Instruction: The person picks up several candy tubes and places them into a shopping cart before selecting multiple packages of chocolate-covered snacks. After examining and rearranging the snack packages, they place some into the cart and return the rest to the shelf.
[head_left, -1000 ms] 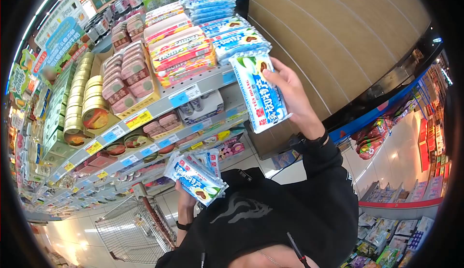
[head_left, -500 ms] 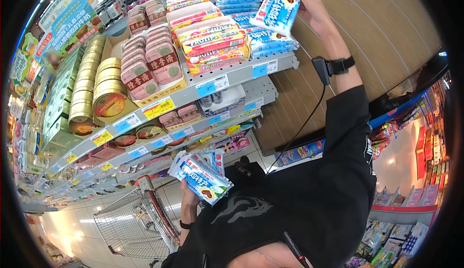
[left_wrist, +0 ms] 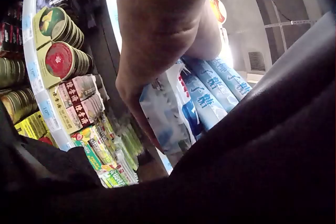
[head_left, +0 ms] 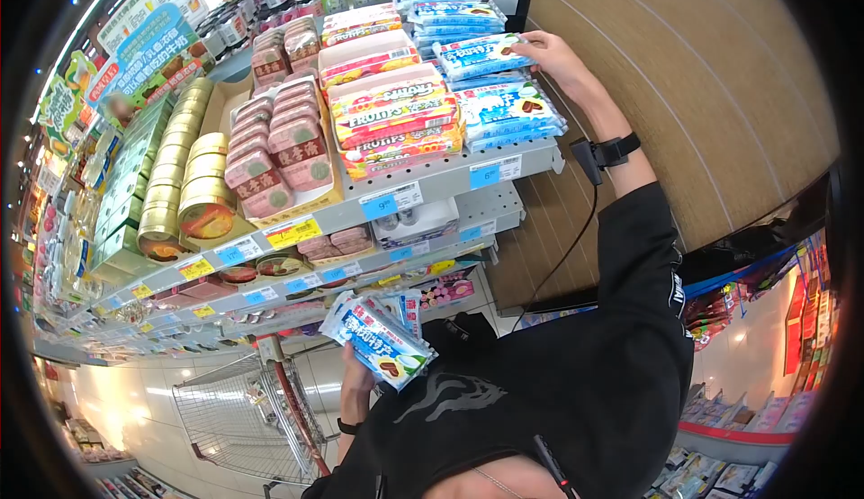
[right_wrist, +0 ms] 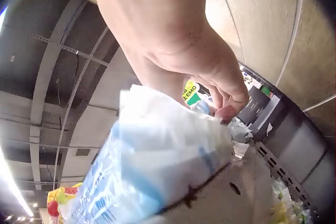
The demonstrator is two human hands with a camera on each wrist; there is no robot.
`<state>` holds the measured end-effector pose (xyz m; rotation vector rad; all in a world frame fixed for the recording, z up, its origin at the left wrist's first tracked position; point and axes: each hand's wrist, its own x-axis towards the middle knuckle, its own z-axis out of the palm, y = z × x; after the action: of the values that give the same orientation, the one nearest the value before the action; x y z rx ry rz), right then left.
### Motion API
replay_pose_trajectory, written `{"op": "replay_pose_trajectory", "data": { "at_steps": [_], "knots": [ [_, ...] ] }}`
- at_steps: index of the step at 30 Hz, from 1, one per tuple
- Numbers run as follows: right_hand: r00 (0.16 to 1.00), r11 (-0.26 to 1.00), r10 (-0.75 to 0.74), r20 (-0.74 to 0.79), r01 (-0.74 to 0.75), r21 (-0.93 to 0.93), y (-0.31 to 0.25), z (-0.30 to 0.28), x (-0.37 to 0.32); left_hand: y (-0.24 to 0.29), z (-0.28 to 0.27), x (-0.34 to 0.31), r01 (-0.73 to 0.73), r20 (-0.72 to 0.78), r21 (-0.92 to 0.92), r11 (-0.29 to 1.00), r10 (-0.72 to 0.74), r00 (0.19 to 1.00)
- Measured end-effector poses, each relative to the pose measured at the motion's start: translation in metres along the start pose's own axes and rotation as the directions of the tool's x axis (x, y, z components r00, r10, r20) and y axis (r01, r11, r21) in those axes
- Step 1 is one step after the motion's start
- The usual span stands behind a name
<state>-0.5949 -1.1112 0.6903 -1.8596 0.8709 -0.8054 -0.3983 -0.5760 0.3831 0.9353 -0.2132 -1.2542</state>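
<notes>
At the right end of the top shelf, my right hand pinches the end of a blue and white packet, which lies over similar stacked packets. The right wrist view shows that hand with its fingertips at the edge of a packet. Low in front of the dark top, my left hand grips several blue and white packets. In the left wrist view the left hand curls round them, with packet ends showing; some of its fingers are hidden.
Candy boxes, pink packs and round gold tins fill the shelf left of the blue packets. A shopping cart stands below at the left. A brown curved panel rises to the right of the shelf.
My right hand first carried its packet up and away from the body, then lowered it onto the stacked packets, where it now lies flatter. The left hand still holds its packets, almost unmoved.
</notes>
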Motion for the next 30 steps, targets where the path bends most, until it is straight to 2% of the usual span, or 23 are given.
{"op": "replay_pose_trajectory", "data": {
  "at_steps": [1,3,5,8,10,15,16,21,23,25,30],
  "knots": [
    [1.0,0.989,-0.028,0.01,0.029,-0.144,0.0,0.002,-0.001,-0.003,-0.001,0.001,0.001,0.002,0.007,1.0,-0.001,1.0],
    [1.0,0.989,-0.008,-0.005,0.007,-0.145,0.005,0.007,0.0,-0.004,0.004,0.003,0.041,-0.064,0.071,0.997,-0.036,0.997],
    [1.0,0.989,-0.016,-0.006,0.015,-0.146,0.011,0.009,0.001,-0.005,0.006,0.007,0.048,-0.052,0.099,0.994,-0.043,0.998],
    [0.996,0.981,-0.087,0.006,0.087,-0.175,0.005,0.014,-0.005,-0.003,0.015,0.01,0.06,0.056,0.109,0.992,-0.066,0.996],
    [0.988,0.972,-0.152,0.001,0.149,-0.184,0.015,0.015,0.002,-0.009,0.011,0.015,0.05,0.04,0.126,0.991,-0.056,0.998],
    [0.992,0.955,-0.126,-0.029,0.113,-0.275,0.016,0.014,-0.002,-0.011,0.019,0.02,0.049,0.013,0.124,0.991,-0.051,0.999],
    [0.988,0.952,-0.153,-0.028,0.14,-0.272,0.018,0.013,-0.001,-0.009,0.021,0.02,0.035,0.057,0.127,0.991,-0.043,0.997],
    [0.98,0.95,-0.189,-0.065,0.165,-0.266,0.025,0.008,0.002,-0.003,0.036,0.022,0.064,0.051,0.172,0.983,-0.074,0.996],
    [0.967,0.917,-0.242,-0.075,0.203,-0.344,0.024,0.006,0.001,-0.001,0.043,0.024,0.069,0.066,0.203,0.977,-0.083,0.994],
    [0.968,0.915,-0.244,-0.066,0.207,-0.346,0.023,0.004,-0.003,-0.001,0.044,0.026,0.105,0.036,0.216,0.971,-0.116,0.993],
    [0.969,0.923,-0.241,-0.048,0.214,-0.32,0.024,0.002,-0.006,-0.005,0.042,0.027,0.076,0.095,0.179,0.981,-0.094,0.991]
  ]
}}
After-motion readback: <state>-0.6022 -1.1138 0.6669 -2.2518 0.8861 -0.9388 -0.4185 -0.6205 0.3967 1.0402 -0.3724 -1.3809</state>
